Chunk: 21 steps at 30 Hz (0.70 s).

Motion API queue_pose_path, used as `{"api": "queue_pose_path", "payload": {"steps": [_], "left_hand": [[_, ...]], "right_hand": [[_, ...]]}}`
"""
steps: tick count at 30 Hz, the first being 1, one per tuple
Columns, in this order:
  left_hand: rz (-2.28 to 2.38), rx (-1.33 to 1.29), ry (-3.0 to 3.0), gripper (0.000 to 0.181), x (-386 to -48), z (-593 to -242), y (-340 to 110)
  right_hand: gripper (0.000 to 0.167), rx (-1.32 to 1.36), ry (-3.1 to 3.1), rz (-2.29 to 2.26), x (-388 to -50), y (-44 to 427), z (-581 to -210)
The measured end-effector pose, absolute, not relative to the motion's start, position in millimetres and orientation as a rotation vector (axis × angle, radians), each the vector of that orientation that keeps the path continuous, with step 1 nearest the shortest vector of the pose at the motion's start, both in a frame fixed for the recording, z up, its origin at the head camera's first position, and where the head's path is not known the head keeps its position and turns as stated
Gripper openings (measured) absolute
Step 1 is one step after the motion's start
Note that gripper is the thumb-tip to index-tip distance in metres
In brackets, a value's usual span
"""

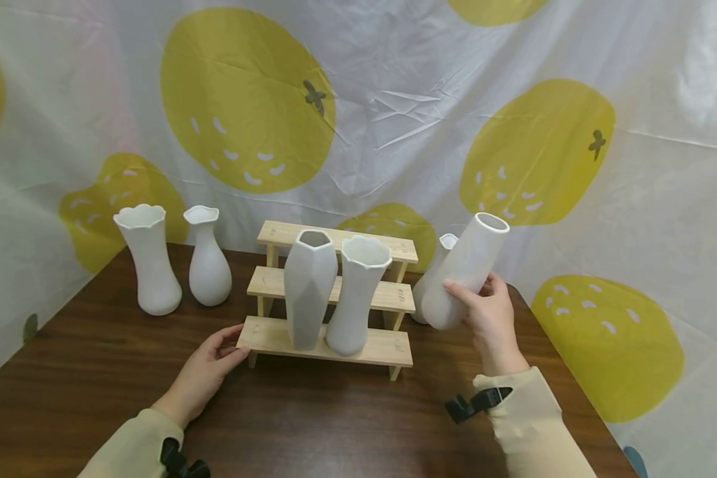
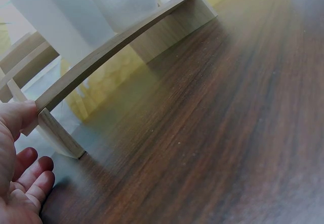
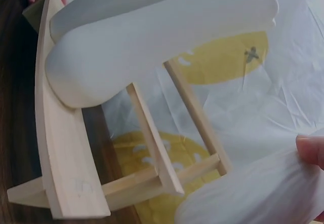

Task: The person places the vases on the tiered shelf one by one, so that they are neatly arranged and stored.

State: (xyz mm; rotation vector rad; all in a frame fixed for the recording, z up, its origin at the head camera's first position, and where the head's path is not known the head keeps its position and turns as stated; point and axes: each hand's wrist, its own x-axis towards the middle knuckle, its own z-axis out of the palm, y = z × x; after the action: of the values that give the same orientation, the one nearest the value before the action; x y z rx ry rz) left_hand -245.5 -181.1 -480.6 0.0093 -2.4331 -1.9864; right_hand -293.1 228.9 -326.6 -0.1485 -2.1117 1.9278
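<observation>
My right hand (image 1: 494, 315) holds a smooth white cylindrical vase (image 1: 469, 269) tilted to the right, beside the right end of a three-step wooden stand (image 1: 328, 345). In the right wrist view, the thumb lies along this vase (image 3: 258, 193). My left hand (image 1: 206, 372) grips the left end of the stand's lowest step, thumb at the front corner; in the left wrist view, several fingers (image 2: 38, 176) curl loosely below. On that step stand a faceted white vase (image 1: 309, 292) and a scalloped-rim white vase (image 1: 358, 299), side by side.
A scalloped white vase (image 1: 152, 262) and a round-bellied white vase (image 1: 209, 262) stand on the dark wooden table (image 1: 311, 425) at the left. Another white vase (image 1: 448, 242) stands partly hidden behind the held one. A fruit-print curtain (image 1: 394, 119) hangs behind.
</observation>
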Motion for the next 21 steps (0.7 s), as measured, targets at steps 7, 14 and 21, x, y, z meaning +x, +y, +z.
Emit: {"api": "queue_pose_path", "payload": {"steps": [7,14,21], "left_hand": [[-1.991,0.012,-2.436,0.065,-244.9,-479.9,-180.9],[-2.000,0.014,-2.441,0.067,-244.6,-479.3,-180.7],[-2.000,0.017,-2.437,0.066,-245.4,-479.9,-180.9]], "right_hand": [[0.073,-0.106,-2.131,1.961,-296.4,218.1,-320.7],[0.073,-0.061,-2.129,1.993,-299.7,209.4,-315.5],[0.073,0.002,-2.159,2.010,-305.4,201.5,-309.9]]}}
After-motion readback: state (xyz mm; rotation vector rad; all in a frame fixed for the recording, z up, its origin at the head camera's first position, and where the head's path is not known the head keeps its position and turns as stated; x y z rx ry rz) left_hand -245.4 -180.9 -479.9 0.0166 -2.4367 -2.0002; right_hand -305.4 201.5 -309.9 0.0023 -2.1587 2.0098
